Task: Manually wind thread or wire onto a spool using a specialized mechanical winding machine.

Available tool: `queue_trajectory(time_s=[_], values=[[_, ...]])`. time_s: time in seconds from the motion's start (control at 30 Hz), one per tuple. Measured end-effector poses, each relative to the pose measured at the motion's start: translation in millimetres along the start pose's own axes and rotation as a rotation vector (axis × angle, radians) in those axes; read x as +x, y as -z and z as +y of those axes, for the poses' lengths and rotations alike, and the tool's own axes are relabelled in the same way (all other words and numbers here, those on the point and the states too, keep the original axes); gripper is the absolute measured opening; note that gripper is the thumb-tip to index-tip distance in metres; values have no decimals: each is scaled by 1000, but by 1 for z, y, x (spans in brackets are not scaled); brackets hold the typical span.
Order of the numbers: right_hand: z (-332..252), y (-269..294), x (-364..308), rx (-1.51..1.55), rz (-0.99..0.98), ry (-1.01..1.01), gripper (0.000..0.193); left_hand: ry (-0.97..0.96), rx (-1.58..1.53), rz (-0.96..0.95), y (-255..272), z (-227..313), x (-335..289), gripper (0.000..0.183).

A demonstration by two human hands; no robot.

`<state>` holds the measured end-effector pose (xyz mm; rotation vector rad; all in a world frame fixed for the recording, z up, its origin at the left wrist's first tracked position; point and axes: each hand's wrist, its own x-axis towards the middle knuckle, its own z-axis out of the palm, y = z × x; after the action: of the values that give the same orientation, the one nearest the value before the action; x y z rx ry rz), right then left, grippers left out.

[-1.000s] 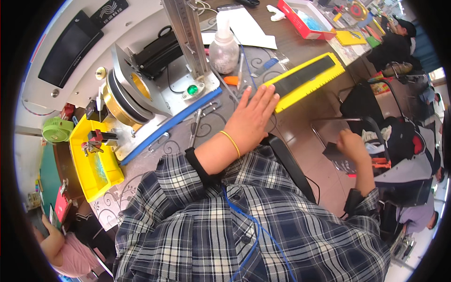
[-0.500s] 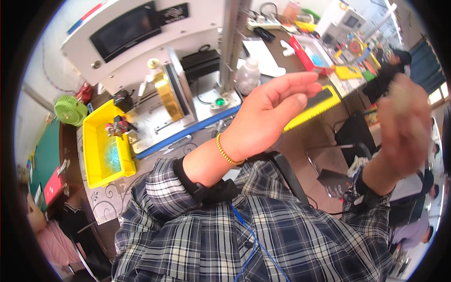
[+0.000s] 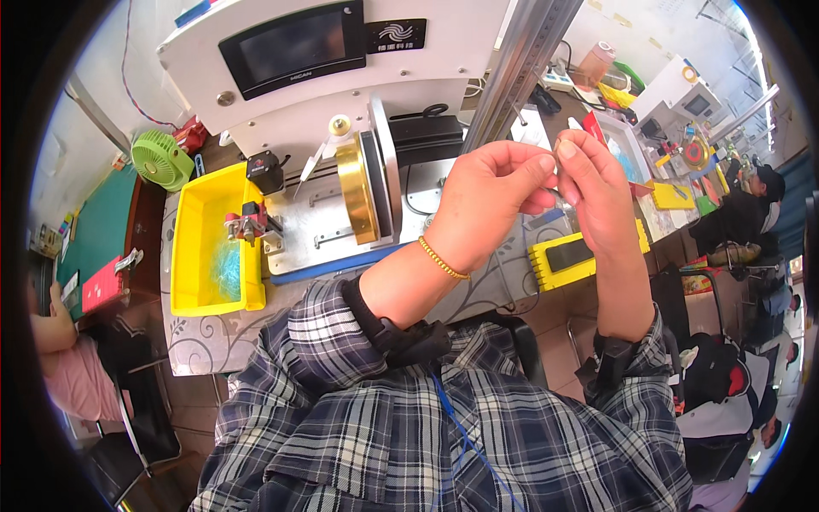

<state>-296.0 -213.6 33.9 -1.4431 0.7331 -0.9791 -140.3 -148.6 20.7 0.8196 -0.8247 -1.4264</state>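
My left hand [image 3: 486,200] and my right hand [image 3: 601,192] meet in front of me, right of the machine's metal upright. The thumb and forefinger of each are pinched, and the fingertips nearly touch. Whatever lies between them is too small to make out. Left of my hands stands a white bench machine [image 3: 299,149] with a gold-rimmed wheel [image 3: 351,192] and a dark screen [image 3: 292,47]. Just below my right hand is a yellow frame [image 3: 589,266] with a dark pad in it.
A yellow bin [image 3: 189,247] holding fine blue strands [image 3: 223,271] stands at the machine's left, by a green fan [image 3: 162,160]. A metal upright post [image 3: 525,77] rises behind my hands. At the right lie a red-edged white box [image 3: 595,128] and a yellow pad [image 3: 671,196]. Other people sit around.
My right hand has swung in from the far right to meet my left. The left fingers, stretched out before, are now pinched. The view has shifted, so the machine appears further right.
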Motion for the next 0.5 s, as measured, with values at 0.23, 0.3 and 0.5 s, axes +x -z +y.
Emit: queue_trajectory(time_s=[0.23,0.3,0.5], values=[[-7,1,44,-21,67,128,19,-36,-63,128,0,-4,12,23],[-16,-3,49,-87,36,145,19,-36,-66,136,3,-4,13,23],[-16,-5,52,-247,32,190,17,-6,-20,152,14,-17,11,22]])
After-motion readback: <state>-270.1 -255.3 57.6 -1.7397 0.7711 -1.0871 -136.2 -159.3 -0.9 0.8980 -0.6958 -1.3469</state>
